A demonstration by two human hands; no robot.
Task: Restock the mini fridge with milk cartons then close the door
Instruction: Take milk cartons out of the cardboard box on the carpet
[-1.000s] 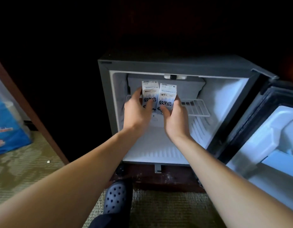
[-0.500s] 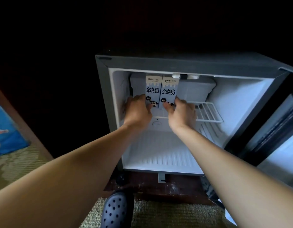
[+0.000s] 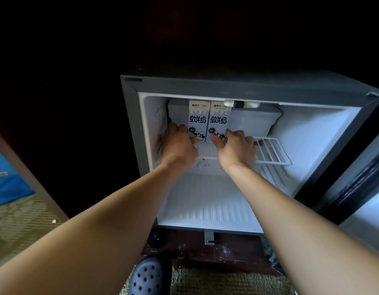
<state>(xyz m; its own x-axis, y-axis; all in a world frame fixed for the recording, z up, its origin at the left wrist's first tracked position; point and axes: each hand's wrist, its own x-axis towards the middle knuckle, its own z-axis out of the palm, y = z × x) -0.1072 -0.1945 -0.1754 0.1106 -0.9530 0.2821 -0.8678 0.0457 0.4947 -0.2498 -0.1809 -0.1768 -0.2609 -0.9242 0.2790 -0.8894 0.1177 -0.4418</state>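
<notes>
Head view, near to far. A dark perforated shoe (image 3: 148, 277) shows at the bottom edge on a woven mat (image 3: 20, 226). A blue pack (image 3: 7, 179) lies at the far left. Two bare forearms reach forward over a dark wooden plinth (image 3: 205, 252) into the open fridge (image 3: 226, 86), whose door (image 3: 359, 188) stands swung out to the right.

Inside, level with the wire shelf (image 3: 271, 150), the left hand (image 3: 178, 145) grips the lower left side of the left carton (image 3: 198, 118), fingers curled round its edge. The right hand (image 3: 237, 150) grips the right carton (image 3: 219, 118) low down, thumb across the printed front and fingers wrapped round the right side.

Both cartons stand upright, touching side by side, printed faces forward, in the upper left part of the fridge. Their bases are hidden behind the hands, so contact with the shelf cannot be told. A grey freezer box (image 3: 254, 122) sits directly behind them. The shelf extends bare to the right of the right hand.
</notes>
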